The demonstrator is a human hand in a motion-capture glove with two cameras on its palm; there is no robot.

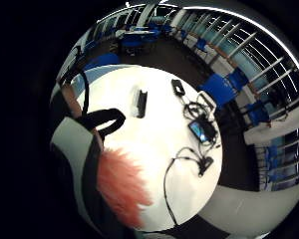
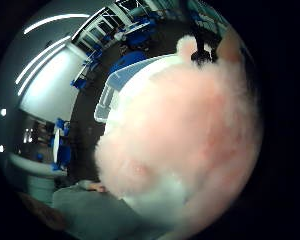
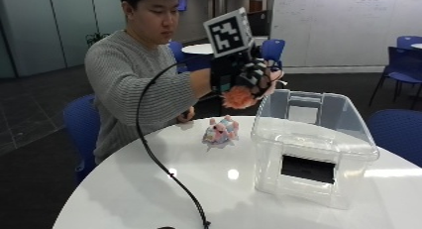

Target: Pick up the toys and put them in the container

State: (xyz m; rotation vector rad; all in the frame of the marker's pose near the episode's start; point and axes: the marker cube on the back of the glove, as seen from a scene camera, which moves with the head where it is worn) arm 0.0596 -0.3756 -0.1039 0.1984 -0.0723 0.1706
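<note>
Aloft, right hand (image 3: 254,79) fingers curled around orange fluffy toy (image 3: 238,96)

Fluffy pink toy (image 3: 238,96) held beside clear container (image 3: 315,154); pastel toy (image 3: 220,132) on table.

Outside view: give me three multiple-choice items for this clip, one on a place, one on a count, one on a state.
1. Where is the fluffy orange-pink plush toy?
A. on the round white table
B. in the gloved right hand, raised beside the clear plastic container
C. inside the container

2. How many toys lie on the round white table?
A. one
B. two
C. three

3. What state is the container in?
A. lidded
B. tipped over
C. upright, open-topped

Answers: 1 B, the fingers curl round it above table level. 2 A, only the small pastel toy lies there. 3 C, it stands on its base, no lid on top.
</note>
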